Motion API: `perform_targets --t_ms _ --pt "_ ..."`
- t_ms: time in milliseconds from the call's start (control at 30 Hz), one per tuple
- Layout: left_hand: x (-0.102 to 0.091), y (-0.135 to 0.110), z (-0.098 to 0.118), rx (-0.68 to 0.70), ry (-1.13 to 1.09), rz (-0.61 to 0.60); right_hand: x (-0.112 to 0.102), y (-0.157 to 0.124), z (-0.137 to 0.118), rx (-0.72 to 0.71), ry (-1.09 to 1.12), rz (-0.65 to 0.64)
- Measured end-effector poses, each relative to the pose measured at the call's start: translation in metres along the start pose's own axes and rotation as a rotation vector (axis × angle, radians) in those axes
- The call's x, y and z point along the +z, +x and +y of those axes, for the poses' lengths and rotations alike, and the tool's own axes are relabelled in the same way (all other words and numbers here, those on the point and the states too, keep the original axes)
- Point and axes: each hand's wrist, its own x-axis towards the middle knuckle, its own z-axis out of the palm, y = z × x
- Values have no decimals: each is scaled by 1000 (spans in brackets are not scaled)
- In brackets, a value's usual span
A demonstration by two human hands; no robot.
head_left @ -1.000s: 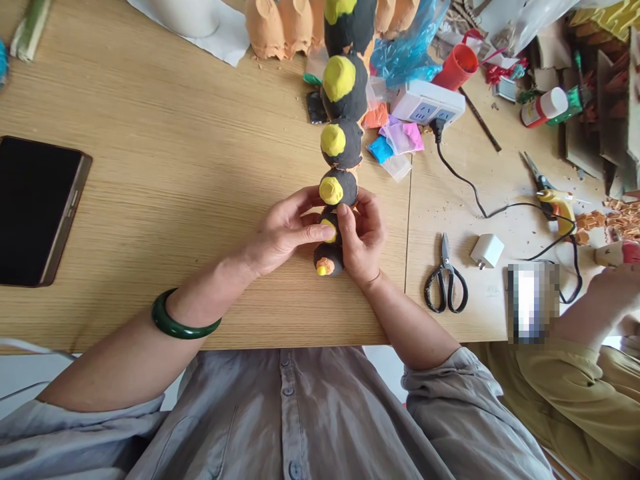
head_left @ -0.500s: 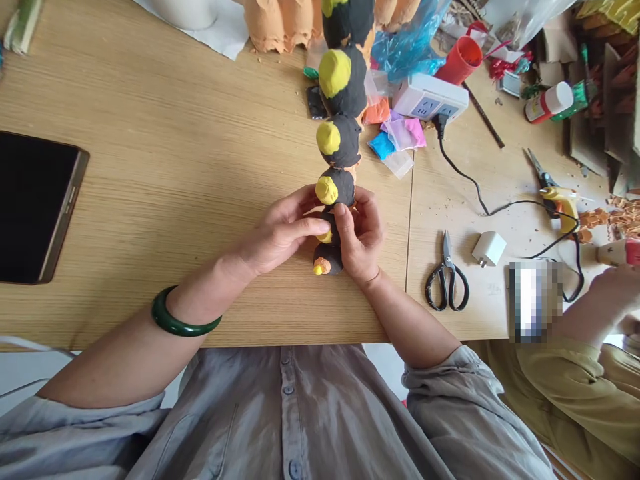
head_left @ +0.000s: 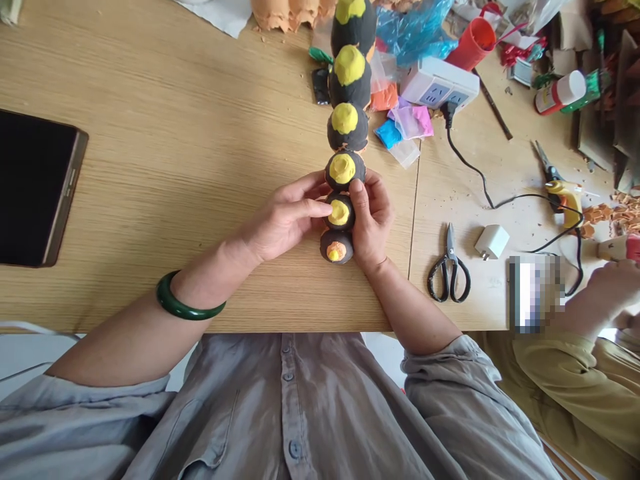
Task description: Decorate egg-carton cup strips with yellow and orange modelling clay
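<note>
A row of dark grey clay balls with yellow spots (head_left: 345, 127) runs from the table's far edge toward me, like a segmented caterpillar. My left hand (head_left: 283, 217) pinches the second-nearest ball (head_left: 340, 212) from the left, thumb and forefinger closed against it. On the other side my right hand (head_left: 373, 220) wraps round the same near segments, its thumb on the ball's top. The nearest ball (head_left: 337, 248) has an orange-yellow spot and rests on the wooden table (head_left: 175, 167). A green bangle (head_left: 185, 308) circles my left wrist.
A dark tablet (head_left: 33, 187) lies at the left. Right of the seam lie scissors (head_left: 449, 273), a white charger (head_left: 491, 241), a glue gun (head_left: 563, 193) with its black cable, a power strip (head_left: 440, 83), a red cup (head_left: 470, 41) and coloured clay packets (head_left: 405, 127). Another person's hand (head_left: 613, 283) works at the far right.
The clay row has turned so its yellow spots face up toward me. Both hands stay on the near segments, shifted slightly away from me.
</note>
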Motion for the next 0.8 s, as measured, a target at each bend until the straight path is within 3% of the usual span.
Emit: perform_targets --t_ms 667,800 --pt "-11 4 -5 37 170 1 5 -4 -17 -63 -58 37" --pt "-11 3 -7 40 158 29 6 -7 -22 -20 -140 39"
